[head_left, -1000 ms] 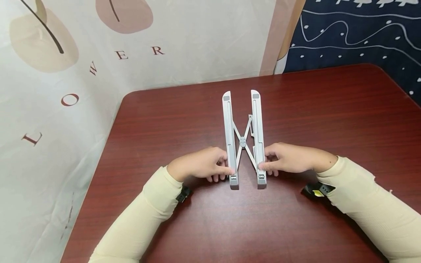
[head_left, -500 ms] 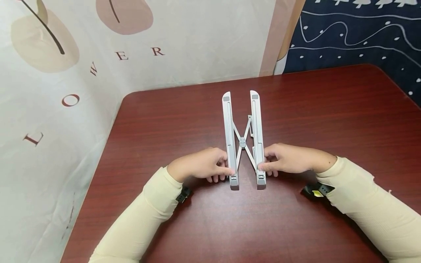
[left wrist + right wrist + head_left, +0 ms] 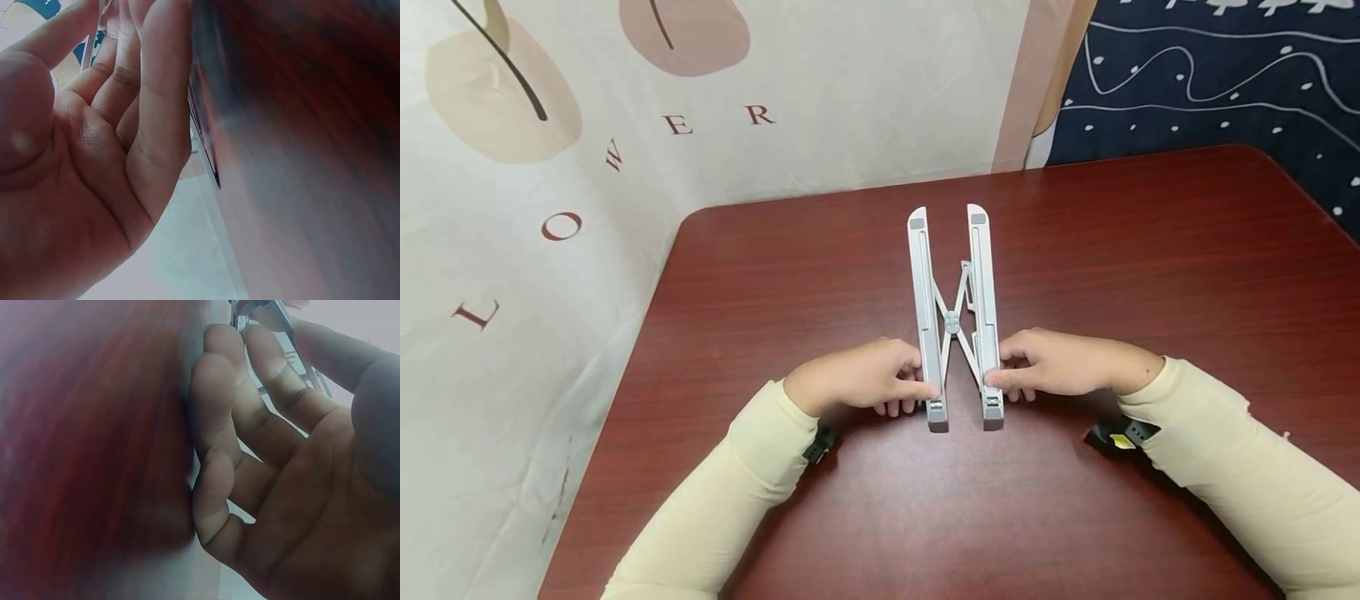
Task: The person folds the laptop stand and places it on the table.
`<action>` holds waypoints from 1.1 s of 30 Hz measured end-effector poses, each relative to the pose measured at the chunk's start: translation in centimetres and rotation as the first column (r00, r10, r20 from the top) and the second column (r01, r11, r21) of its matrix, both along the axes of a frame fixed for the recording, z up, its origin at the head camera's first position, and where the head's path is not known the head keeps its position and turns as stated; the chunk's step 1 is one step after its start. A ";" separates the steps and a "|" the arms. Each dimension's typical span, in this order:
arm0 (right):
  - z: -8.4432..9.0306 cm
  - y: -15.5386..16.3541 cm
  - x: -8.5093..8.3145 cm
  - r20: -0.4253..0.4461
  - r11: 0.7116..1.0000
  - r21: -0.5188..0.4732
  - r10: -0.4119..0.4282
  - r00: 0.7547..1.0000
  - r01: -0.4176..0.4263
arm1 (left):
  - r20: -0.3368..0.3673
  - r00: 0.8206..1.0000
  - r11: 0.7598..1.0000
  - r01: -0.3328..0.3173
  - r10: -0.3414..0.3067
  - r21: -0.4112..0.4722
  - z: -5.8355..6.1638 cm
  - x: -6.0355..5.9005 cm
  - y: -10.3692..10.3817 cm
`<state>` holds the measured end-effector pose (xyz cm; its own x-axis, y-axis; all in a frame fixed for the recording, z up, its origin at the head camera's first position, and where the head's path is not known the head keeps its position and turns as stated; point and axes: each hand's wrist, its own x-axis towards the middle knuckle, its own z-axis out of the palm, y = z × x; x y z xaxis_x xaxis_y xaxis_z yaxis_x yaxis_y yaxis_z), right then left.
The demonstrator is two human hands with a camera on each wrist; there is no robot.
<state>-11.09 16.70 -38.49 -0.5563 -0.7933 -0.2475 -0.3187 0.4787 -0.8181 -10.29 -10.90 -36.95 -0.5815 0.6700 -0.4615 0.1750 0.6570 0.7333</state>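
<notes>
Both hands grip a grey folding laptop stand (image 3: 955, 321) lying flat near the middle of the dark red surface (image 3: 1150, 267). Left hand (image 3: 857, 377) pinches the stand's left rail near its close end, thumb on top and fingers curled beneath; right hand (image 3: 1060, 363) pinches the right rail the same way. Compared with a second earlier, the two rails sit slightly closer together and the X-shaped cross-brace is narrower, suggesting the stand is being folded shut.
</notes>
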 end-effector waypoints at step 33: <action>0.1 -0.2 0.1 -0.012 1.000 -0.010 0.020 1.000 -0.020 | -0.007 1.000 1.000 -0.014 0.014 -0.006 0.2 0.2 0.5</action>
<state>-11.02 16.46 -38.43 -0.5433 -0.8065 -0.2332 -0.3379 0.4643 -0.8187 -10.13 -10.43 -36.77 -0.5938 0.6592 -0.4614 0.1706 0.6635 0.7284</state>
